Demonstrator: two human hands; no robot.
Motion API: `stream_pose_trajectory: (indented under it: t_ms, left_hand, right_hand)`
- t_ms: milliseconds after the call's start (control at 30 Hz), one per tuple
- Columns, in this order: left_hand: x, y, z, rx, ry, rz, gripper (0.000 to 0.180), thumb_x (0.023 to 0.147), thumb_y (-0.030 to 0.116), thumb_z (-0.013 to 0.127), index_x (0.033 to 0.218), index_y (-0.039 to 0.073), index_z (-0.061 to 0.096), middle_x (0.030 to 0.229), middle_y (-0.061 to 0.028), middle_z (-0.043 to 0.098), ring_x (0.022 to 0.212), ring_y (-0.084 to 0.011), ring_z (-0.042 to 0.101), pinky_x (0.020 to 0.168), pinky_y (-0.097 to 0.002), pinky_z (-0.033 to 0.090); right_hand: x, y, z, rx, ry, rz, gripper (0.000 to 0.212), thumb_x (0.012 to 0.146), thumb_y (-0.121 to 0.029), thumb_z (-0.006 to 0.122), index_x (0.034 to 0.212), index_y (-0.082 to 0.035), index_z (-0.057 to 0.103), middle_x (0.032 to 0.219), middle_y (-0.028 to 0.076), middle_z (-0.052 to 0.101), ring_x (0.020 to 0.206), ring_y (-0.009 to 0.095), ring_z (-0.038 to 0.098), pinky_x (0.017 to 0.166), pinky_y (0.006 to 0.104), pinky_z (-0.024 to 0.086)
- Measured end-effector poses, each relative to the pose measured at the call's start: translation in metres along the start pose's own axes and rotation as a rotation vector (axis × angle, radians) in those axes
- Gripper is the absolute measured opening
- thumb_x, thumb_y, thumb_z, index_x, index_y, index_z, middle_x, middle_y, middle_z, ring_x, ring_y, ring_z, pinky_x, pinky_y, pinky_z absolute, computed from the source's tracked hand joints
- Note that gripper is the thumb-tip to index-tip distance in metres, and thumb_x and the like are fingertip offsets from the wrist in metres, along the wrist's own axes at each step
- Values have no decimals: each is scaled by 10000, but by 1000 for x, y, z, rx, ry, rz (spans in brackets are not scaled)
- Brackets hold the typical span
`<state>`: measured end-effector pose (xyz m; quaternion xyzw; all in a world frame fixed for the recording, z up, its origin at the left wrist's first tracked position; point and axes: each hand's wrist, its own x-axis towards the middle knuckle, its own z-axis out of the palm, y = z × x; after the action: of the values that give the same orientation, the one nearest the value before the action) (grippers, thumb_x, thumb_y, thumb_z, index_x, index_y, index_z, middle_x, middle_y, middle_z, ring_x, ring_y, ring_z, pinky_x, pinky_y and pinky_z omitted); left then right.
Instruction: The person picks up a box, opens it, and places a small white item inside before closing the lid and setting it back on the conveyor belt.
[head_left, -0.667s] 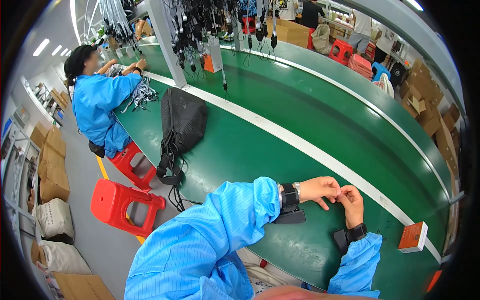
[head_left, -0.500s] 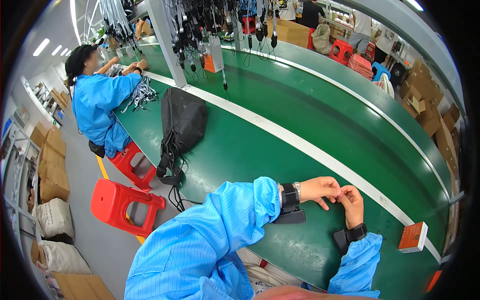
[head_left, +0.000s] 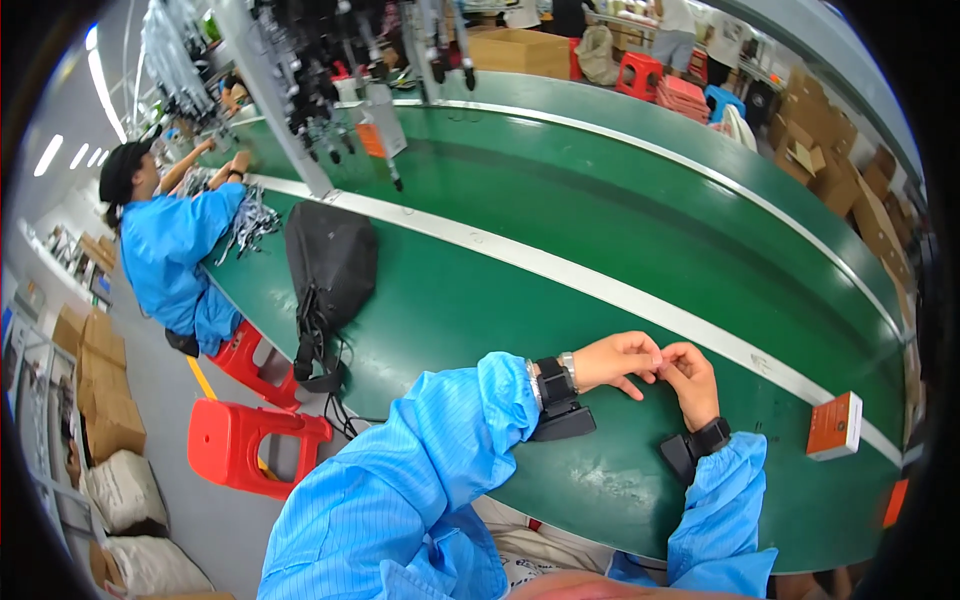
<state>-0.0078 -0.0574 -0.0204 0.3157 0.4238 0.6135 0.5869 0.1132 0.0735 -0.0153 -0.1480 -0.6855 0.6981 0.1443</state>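
Above the green tabletop, my left hand and my right hand meet at the fingertips. Thumb and forefinger are pinched on each side; whatever lies between them, if anything, is too small to make out. The other fingers of my left hand are partly bent. Black straps with flat dark boxes circle both wrists, and a metal-coloured band shows on the left one. To the right of my hands, an orange and white box stands by the white strip along the table.
A black bag with straps lies left on the table. Bundled cables hang from a frame above. A co-worker in blue sits at far left, near loose cables. A red stool stands on the floor; cartons line both sides.
The whole view has shifted and turned somewhat. My hands stay together at the fingertips with nearly the same pose. The co-worker's arms have moved slightly.
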Motion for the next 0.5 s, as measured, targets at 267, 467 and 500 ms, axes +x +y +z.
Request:
stream_pose_trajectory:
  t_ms: [267,467,500]
  left_hand:
    - [-1,7,6,30,53,-62,216,836,211,513,983,59,468,985,-54,497,888,-143,518,683,-307,500]
    - [-1,10,9,47,55,-45,208,854,194,471,1005,52,459,1012,-64,490,925,-161,502,716,-323,489]
    - [-1,10,9,45,55,-39,205,858,189,462,1009,50,457,1017,-67,488,933,-165,498,722,-327,487]
  right_hand:
    - [4,8,-5,67,-25,-46,111,785,-40,541,891,-21,515,826,29,554,760,89,531,695,207,437]
    - [3,7,-8,-4,-59,-49,108,779,-57,549,876,-22,519,819,25,549,752,82,527,686,210,433]
    - [2,8,-8,-25,-61,-51,119,771,-59,554,880,-21,524,812,27,551,741,79,527,679,207,435]
